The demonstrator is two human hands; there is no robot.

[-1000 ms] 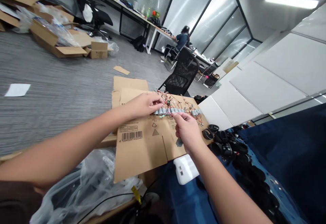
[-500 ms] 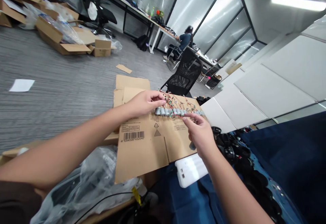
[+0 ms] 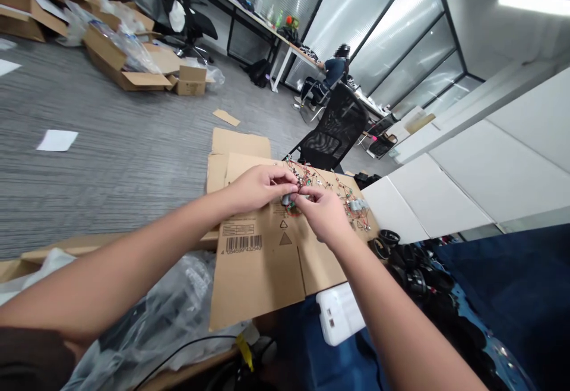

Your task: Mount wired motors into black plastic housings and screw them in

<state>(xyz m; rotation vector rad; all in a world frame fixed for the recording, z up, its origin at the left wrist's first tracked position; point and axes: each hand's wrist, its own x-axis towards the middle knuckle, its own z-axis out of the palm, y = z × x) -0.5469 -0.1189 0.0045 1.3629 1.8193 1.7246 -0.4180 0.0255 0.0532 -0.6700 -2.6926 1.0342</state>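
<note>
My left hand (image 3: 260,189) and my right hand (image 3: 324,214) meet fingertip to fingertip over a cardboard sheet (image 3: 256,281). Both are closed in a pinch; whatever sits between the fingers is too small and hidden to name. Around them lie thin red wires (image 3: 341,184) with small green circuit boards. A grey cylindrical part (image 3: 285,200) shows just under my left fingertips. More grey cylinders (image 3: 357,204) lie to the right on the cardboard, and my right hand hides part of the row.
A white power bank-like block (image 3: 341,314) lies below the cardboard's near edge. Black round parts (image 3: 407,266) are heaped at the right. Plastic bags (image 3: 169,314) fill a box at the lower left. A black mesh chair (image 3: 336,127) stands beyond; a person (image 3: 332,73) sits farther back.
My right hand has moved left to meet my left hand, with its fingers now closed in a pinch. The row of grey cylinders is now partly covered. The view has shifted slightly.
</note>
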